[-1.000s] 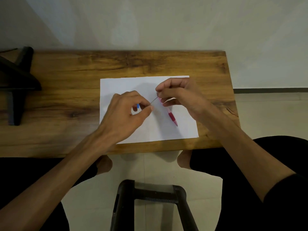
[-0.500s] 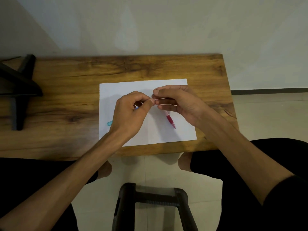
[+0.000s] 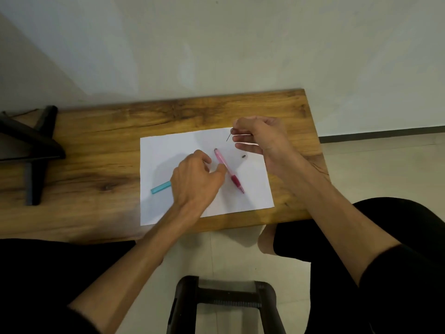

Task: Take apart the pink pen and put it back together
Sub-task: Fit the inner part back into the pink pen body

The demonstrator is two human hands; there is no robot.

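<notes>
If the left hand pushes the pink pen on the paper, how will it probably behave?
The pink pen is a slim, round barrel lying flat on the smooth white paper, so it would probably roll sideways if nudged. It looks light plastic, so the left hand beside it should lift it easily. The darker grip section near the tip likely slips less than the glossy barrel.

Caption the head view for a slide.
Left hand reaches for the pink pen on paper; right hand pinches a thin refill.

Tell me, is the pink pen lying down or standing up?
Lying down. The pink pen lies flat on the white paper, beside the left hand.
</notes>
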